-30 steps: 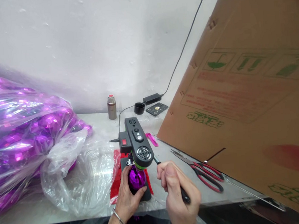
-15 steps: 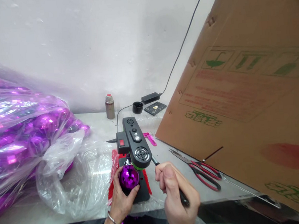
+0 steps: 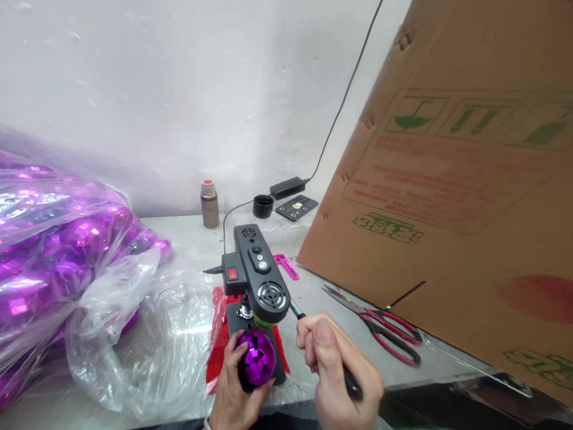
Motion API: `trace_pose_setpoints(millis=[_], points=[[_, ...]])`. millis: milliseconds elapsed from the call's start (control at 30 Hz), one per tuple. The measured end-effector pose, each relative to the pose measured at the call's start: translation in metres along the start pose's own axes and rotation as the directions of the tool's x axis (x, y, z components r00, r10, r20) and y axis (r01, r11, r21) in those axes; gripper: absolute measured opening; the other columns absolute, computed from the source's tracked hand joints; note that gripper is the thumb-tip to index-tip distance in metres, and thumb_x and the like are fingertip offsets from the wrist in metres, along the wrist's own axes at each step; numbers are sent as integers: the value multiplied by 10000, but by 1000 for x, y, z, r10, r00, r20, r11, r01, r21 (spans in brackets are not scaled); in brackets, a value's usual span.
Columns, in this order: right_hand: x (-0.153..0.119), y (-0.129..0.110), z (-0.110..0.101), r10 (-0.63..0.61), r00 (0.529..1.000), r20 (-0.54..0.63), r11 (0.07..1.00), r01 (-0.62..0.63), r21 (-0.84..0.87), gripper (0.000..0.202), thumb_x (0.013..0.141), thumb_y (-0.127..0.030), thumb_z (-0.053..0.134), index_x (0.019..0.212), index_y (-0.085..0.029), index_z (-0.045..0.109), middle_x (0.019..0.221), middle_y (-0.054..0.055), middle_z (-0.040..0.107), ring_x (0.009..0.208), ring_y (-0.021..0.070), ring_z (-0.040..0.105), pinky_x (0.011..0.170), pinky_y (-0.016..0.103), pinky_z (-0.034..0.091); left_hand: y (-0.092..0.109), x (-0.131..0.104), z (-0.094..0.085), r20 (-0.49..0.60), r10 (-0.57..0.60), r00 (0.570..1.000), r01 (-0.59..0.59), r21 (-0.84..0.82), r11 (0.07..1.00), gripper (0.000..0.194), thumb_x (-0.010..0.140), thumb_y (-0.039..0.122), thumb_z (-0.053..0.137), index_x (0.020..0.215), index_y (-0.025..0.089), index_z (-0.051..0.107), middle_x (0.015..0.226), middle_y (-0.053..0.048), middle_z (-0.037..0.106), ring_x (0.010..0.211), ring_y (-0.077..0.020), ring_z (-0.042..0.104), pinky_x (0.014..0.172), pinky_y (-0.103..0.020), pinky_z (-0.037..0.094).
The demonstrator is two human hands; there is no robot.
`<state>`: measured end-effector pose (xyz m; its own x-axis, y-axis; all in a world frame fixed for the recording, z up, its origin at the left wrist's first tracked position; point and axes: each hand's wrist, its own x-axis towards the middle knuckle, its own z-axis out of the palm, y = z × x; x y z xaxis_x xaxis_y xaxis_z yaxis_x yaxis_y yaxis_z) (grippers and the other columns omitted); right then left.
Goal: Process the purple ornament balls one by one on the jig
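Note:
My left hand [image 3: 235, 387] is closed round a shiny purple mirror-tiled ball [image 3: 257, 358], with the thumb at its lower side and fingers along its left. The ball sits over the black base of a small press-like machine [image 3: 262, 270] with round vents, buttons and a red switch. A lever with a black handle [image 3: 352, 383] sticks out at the machine's right side, and my right hand [image 3: 337, 371] is wrapped round that handle. Red cloth [image 3: 218, 361] lies beneath the base. The ball's underside is hidden by my hand.
A clear bag of purple balls [image 3: 60, 261] fills the left side. Red-handled scissors [image 3: 390, 333] lie at the right, before a large cardboard box [image 3: 444, 181]. Behind the machine stand a flask [image 3: 209, 205], a black cup [image 3: 263, 207] and a power adapter [image 3: 287, 188]. A pink strip [image 3: 287, 266] lies nearby.
My left hand has drawn the ball down and slightly right, away from the silver part under the machine's head. My right hand stays on the lever handle.

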<state>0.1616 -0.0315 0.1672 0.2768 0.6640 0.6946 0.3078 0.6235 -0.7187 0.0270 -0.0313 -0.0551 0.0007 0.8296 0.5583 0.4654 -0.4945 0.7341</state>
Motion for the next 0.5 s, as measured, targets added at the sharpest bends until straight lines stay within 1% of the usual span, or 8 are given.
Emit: trace_pose_setpoints(millis=[133, 333, 400, 500], points=[[0, 0, 0, 5, 1000, -7, 1000, -5, 4, 421, 1109, -180, 458, 691, -217, 499, 627, -19, 510, 565, 112, 516, 519, 239, 417, -1, 3, 1, 27, -99, 995, 99, -10, 995, 703, 859, 281, 822, 1469, 268, 472, 1534, -194, 601, 1397, -401, 653, 1106, -629, 594], [0, -1, 1, 13, 1000, -19, 1000, -13, 8, 432, 1112, -189, 460, 682, -217, 489, 623, -23, 503, 570, 110, 519, 525, 238, 418, 2, 21, 3, 123, -216, 969, 223, -44, 974, 731, 815, 330, 851, 1463, 227, 528, 1539, -200, 603, 1440, -421, 610, 1182, -664, 524], [0, 0, 1, 9, 1000, -25, 1000, -8, 14, 437, 1112, -191, 464, 676, -218, 481, 619, -24, 493, 570, 111, 515, 529, 243, 416, 3, 27, 1, 163, -242, 956, 258, -79, 963, 749, 815, 339, 841, 1480, 215, 520, 1526, -206, 609, 1437, -415, 610, 1195, -661, 510], [0, -1, 1, 13, 1000, -25, 1000, -13, 13, 442, 1111, -195, 463, 670, -220, 474, 618, -21, 488, 571, 117, 516, 530, 252, 416, 6, 34, -2, 205, -250, 946, 281, -136, 950, 758, 831, 371, 810, 1504, 203, 506, 1512, -209, 612, 1432, -399, 607, 1218, -651, 482]])
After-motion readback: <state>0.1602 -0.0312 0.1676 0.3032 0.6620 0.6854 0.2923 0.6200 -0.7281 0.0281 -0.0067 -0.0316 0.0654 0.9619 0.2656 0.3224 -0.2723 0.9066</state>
